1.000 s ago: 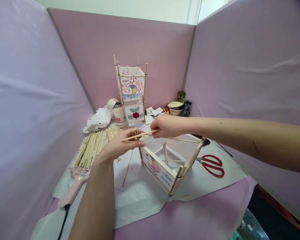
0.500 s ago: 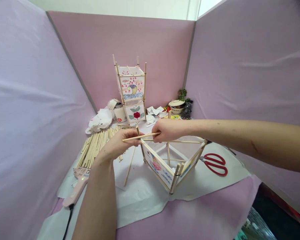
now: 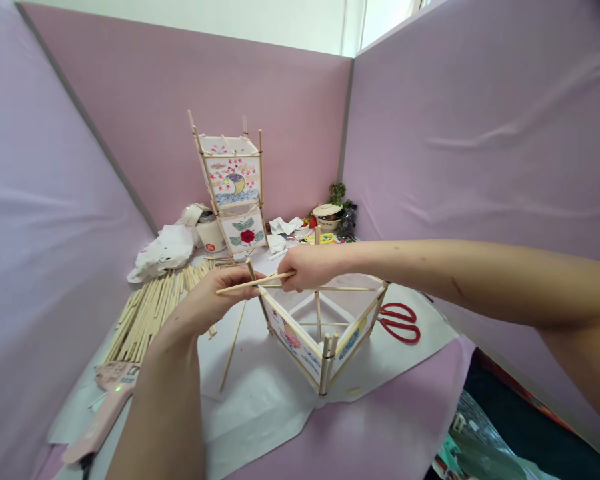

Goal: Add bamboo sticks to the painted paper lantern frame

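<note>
My right hand [image 3: 310, 267] is closed on one end of a thin wooden stick [image 3: 271, 277]. The stick slants across the far-left corner of a square lantern frame [image 3: 300, 341], its other end passing over my left hand [image 3: 219, 293]. At that corner my left fingers are closed round the frame, near its upright post; some fingertips are hidden. White panels with coloured drawings cover the frame's sides, and its top is uncovered. Behind stands a taller two-tier lantern [image 3: 235, 180] with a moon and a red rose drawn on it.
Many loose wooden sticks [image 3: 143, 317] lie at the left, beside a pink glue gun [image 3: 100, 420]. Red-handled scissors [image 3: 400, 323] rest right of the frame. A white jar [image 3: 211, 235], crumpled white plastic [image 3: 165, 250] and a lidded pot [image 3: 327, 219] stand farther back.
The view has swung right, so everything sits farther left in it. Both hands keep nearly the same hold on the stick and the frame.
</note>
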A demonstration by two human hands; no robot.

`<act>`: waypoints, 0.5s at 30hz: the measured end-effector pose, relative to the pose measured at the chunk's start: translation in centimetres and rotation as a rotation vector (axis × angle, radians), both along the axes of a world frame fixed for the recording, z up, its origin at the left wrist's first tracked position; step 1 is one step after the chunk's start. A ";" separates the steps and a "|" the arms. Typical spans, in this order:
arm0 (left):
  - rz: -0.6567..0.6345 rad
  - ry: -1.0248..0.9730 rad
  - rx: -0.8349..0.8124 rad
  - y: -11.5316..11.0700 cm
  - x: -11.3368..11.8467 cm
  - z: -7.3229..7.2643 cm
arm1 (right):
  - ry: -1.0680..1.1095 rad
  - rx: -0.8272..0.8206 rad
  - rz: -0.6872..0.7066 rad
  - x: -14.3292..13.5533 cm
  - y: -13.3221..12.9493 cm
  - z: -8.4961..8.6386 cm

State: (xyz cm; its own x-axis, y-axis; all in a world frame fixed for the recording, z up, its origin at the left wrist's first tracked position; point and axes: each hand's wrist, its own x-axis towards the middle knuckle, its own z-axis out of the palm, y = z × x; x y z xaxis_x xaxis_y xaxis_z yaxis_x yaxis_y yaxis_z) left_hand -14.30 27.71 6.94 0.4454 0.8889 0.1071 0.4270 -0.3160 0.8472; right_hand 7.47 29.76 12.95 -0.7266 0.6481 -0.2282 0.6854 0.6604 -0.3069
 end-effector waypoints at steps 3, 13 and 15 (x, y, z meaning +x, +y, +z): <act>0.006 -0.033 -0.010 0.1 0.0 -0.1 | 0.004 -0.017 -0.002 0.0 0.0 -0.1; 0.308 -0.121 -0.130 -2.6 0.3 0.2 | -0.032 0.011 -0.021 0.2 0.0 0.3; 0.393 -0.063 -0.091 -3.5 -0.1 0.2 | -0.054 0.017 -0.033 0.1 -0.4 0.5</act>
